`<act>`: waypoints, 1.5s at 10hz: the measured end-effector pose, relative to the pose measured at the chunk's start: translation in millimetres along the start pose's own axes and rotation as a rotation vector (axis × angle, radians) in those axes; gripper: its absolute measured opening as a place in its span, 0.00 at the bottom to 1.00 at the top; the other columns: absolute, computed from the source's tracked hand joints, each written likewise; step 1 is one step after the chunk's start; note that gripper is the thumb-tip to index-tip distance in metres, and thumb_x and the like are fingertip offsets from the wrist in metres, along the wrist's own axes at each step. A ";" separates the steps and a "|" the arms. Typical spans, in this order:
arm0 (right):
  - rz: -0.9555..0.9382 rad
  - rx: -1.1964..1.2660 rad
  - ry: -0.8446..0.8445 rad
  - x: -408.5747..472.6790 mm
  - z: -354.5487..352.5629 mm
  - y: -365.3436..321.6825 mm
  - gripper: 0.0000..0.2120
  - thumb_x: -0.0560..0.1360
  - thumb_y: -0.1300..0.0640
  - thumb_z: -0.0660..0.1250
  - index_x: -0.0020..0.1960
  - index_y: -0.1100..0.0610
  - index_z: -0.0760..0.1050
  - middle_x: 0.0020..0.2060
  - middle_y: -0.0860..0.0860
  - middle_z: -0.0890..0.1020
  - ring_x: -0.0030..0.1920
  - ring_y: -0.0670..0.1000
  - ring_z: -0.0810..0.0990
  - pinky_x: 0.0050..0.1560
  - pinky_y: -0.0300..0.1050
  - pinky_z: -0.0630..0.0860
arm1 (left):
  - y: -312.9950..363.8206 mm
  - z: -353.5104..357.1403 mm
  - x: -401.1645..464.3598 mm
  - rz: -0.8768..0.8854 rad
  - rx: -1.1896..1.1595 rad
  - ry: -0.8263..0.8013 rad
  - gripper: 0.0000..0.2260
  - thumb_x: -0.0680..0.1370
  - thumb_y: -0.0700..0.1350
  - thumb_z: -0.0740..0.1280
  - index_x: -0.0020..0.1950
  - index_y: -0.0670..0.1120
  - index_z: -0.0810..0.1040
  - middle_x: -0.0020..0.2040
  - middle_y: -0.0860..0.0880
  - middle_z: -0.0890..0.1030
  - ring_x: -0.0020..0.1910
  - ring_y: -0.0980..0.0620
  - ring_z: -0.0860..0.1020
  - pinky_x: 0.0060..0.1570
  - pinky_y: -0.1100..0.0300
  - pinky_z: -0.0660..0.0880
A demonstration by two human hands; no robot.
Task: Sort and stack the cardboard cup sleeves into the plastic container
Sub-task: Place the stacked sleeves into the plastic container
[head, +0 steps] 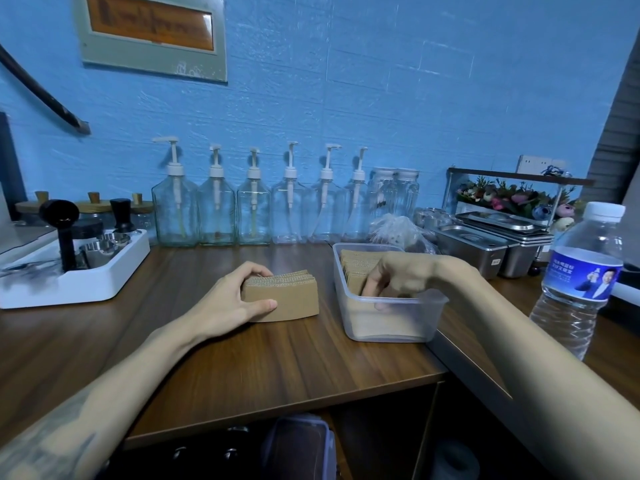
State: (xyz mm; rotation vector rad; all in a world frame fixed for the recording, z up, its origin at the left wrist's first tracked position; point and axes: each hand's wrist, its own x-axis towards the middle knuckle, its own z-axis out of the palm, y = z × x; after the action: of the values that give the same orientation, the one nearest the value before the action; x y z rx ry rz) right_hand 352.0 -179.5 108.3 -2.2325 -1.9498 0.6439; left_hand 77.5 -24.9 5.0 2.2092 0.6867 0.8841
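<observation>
A white tray holding dark coffee tampers sits at the far left of a wooden counter. Next, the left hand grips a stack of brown cardboard cup sleeves lying on the counter, fingers curled over the back, thumb on the front. Just to the right stands a clear plastic container with more sleeves upright inside; the right hand reaches in, fingers curled among them. A water bottle stands far right.
</observation>
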 end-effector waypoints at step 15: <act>-0.098 -0.143 0.203 12.9 6.9 8.3 0.14 0.71 0.70 0.66 0.45 0.53 0.84 0.47 0.50 0.85 0.49 0.49 0.83 0.55 0.42 0.79 | 1.9 1.9 -2.4 0.006 0.020 -0.012 0.18 0.73 0.49 0.76 0.60 0.61 0.76 0.52 0.58 0.83 0.50 0.61 0.81 0.50 0.60 0.78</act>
State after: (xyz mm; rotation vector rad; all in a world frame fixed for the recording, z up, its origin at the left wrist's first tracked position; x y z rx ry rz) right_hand 358.1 -169.8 96.0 -2.1642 -2.0432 0.2618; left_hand 77.8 -28.4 4.4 2.2333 0.6864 0.8696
